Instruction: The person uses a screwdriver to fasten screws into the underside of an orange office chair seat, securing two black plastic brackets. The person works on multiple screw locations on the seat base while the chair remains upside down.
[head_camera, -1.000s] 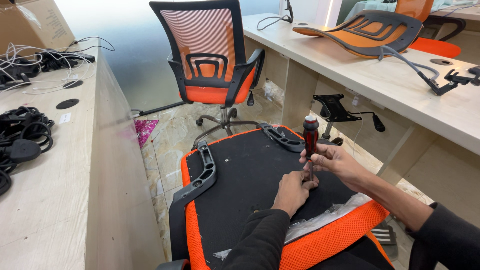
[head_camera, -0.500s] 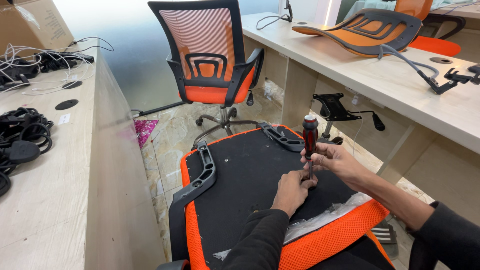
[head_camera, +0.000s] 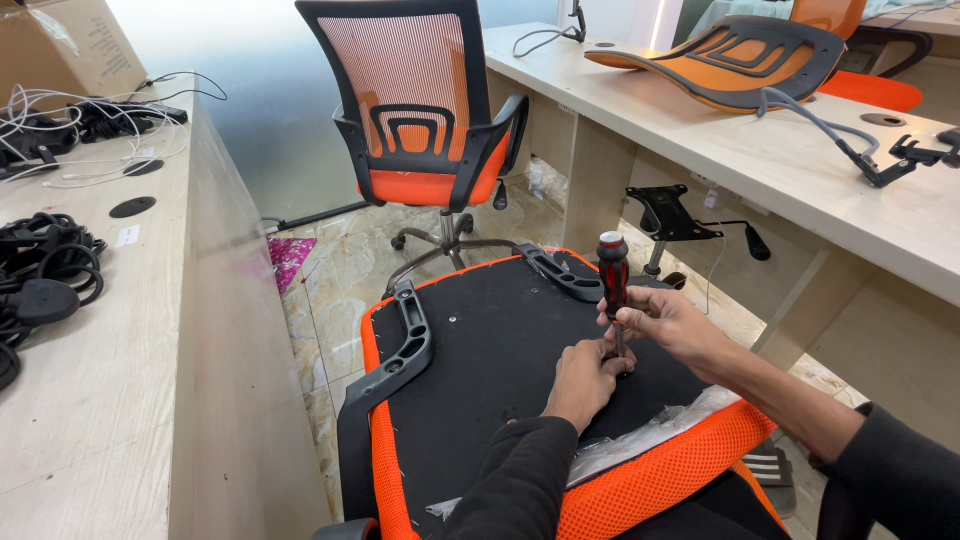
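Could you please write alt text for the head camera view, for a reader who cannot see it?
A person's right hand holds a red-and-black-handled screwdriver upright on the black underside of an upturned orange seat cushion, while the left hand steadies its tip. A black plastic armrest lies attached along the cushion's left edge, and an assembled orange mesh office chair stands behind, between two pale wooden desks.

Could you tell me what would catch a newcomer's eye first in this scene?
Most striking is the upturned orange chair seat in the foreground, black underside up, where the right hand holds a red-and-black screwdriver upright and the left hand steadies its tip. Behind it stands an assembled orange mesh chair, and an orange backrest lies on the desk to the right.
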